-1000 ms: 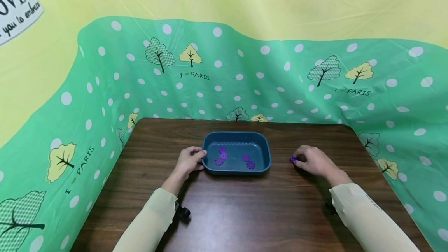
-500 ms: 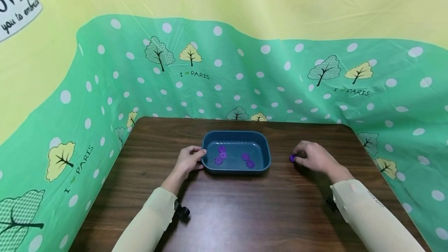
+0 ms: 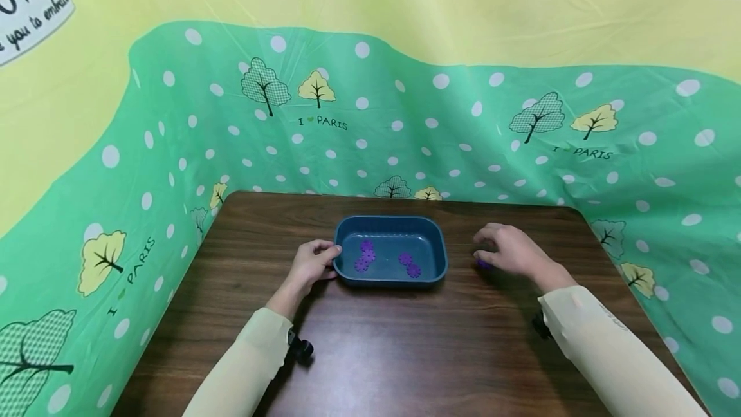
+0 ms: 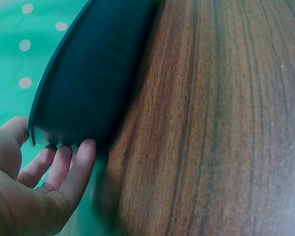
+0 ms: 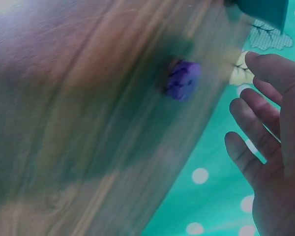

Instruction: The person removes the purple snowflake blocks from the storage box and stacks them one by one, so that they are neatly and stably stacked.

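Setting the purple toothed piece (image 5: pixel 184 81) down cleanly probably calls for raising the right hand (image 3: pixel 512 253), its loosely bent fingers apart from the piece and holding nothing, straight up so no fingertip tips it; the left hand (image 3: pixel 309 262), pinching the end wall of the blue tray (image 3: pixel 389 270), should stay steady. The piece lies on the wooden table (image 3: pixel 405 352), right of the tray; half a second ago, the right fingers gripped it.

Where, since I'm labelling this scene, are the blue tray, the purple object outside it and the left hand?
Blue tray (image 3: pixel 386 268): head view, bare middle of its floor.
Purple object (image 5: pixel 183 81): right wrist view, middle of its visible side.
Left hand (image 3: pixel 309 264): head view, back of the hand.
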`<state>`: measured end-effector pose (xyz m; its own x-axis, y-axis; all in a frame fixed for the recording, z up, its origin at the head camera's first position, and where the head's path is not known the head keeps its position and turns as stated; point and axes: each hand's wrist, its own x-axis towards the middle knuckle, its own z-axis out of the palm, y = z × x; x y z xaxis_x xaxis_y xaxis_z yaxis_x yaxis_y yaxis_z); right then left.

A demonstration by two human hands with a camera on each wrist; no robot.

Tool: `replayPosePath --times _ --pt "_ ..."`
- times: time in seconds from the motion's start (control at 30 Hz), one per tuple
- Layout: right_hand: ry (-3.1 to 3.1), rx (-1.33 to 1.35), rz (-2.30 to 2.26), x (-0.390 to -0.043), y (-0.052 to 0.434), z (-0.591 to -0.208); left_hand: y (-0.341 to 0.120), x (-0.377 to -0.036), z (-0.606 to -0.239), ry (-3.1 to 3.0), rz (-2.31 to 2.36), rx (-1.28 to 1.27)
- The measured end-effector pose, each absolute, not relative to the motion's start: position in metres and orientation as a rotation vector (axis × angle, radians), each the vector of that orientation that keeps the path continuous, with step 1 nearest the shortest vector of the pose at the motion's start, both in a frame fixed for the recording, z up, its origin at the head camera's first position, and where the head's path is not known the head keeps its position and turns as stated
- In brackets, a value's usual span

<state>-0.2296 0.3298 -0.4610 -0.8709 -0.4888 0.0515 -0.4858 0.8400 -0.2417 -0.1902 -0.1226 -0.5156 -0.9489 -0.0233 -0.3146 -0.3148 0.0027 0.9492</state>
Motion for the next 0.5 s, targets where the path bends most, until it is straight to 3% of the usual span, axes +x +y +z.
replayPosePath --times 0.5 --pt "3.001 -0.928 -0.441 -0.238 0.282 -0.445 -0.121 -0.19 -0.512 2.072 2.046 -0.35"
